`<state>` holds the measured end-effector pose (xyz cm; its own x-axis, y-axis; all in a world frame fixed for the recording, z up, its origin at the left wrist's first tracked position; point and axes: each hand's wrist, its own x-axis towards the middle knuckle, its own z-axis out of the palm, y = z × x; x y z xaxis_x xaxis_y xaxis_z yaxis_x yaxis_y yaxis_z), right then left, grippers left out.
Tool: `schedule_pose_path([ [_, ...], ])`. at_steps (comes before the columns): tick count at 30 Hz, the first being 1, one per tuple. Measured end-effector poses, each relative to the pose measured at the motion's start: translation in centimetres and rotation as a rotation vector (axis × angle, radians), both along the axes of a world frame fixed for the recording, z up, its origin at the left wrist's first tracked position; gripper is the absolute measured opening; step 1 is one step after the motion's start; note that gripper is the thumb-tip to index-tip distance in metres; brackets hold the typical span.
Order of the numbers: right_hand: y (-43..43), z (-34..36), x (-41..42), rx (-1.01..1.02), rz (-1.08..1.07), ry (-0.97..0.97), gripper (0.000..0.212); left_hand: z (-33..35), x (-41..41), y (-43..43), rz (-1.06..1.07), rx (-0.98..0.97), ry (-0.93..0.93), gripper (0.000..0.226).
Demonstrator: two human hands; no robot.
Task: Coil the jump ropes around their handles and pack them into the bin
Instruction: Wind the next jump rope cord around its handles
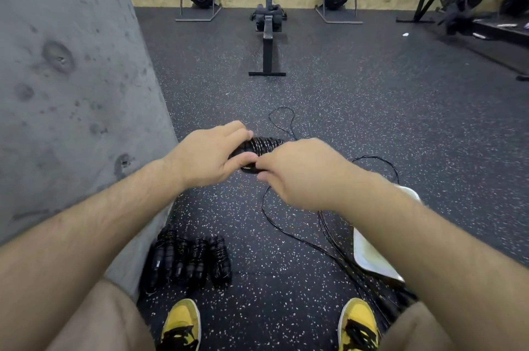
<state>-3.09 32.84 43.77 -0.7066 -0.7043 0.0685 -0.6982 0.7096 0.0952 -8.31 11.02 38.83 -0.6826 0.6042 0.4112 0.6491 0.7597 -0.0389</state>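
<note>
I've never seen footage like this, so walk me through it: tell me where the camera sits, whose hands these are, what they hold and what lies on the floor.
There is no machine here: one camera sits on a person's head, looking down at their own arms. The left hand grips a partly wound jump rope; the right hand pinches its cord beside the coil. On the speckled floor lie finished bundles near the wall, loose cords, and a white bin partly hidden by the right arm.
</note>
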Motion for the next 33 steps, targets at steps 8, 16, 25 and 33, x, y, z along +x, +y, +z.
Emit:
schedule_pose_path([
  [8, 2.5, 1.9, -4.0, -0.198, 0.17, 0.226, 0.05, -0.1, 2.1, 2.7, -0.199, 0.043, -0.108, 0.074],
  [16, 3.9, 0.0, -7.5, -0.417, -0.045, -0.118, 0.037, 1.1, 3.6, 3.3, -0.29, 0.347, -0.154, 0.081],
  [25, 0.6, -3.9, -5.8, -0.659, -0.241, -0.455, 0.018, 2.1, 2.6, 2.9, -0.033, 0.597, 0.026, 0.067],
  [33, -3.1, -2.6, -3.3, -0.859, -0.176, -0.445, 0.024, 1.9, 1.5, 2.9, 0.315, 0.739, -0.029, 0.062],
])
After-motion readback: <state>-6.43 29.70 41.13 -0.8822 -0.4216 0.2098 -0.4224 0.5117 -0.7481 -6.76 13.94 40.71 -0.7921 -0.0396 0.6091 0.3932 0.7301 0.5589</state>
